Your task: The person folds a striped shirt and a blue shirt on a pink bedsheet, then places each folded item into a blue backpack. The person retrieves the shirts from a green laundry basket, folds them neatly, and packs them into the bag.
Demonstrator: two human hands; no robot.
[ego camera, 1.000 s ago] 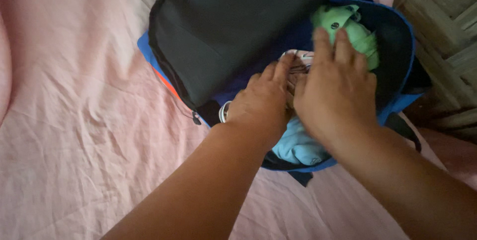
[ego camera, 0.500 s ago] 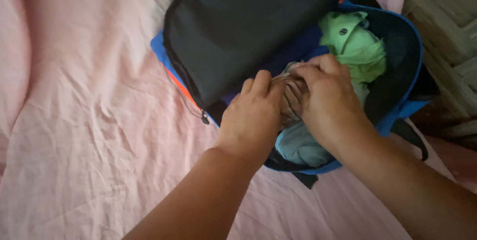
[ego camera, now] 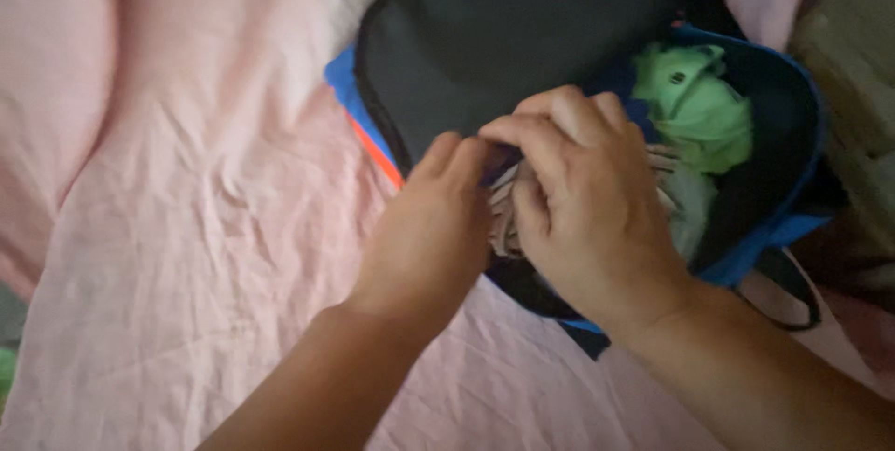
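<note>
On a wrinkled pink bedsheet [ego camera: 186,227] lies a blue-and-black fabric bag [ego camera: 783,134], its flap [ego camera: 503,31] thrown up-left. Inside, right hand [ego camera: 587,208] and left hand [ego camera: 429,236] pinch a crumpled striped cloth [ego camera: 505,213] beside a green garment [ego camera: 699,106].

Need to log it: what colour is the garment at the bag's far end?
Light green garment, clearest in the head view.
</note>
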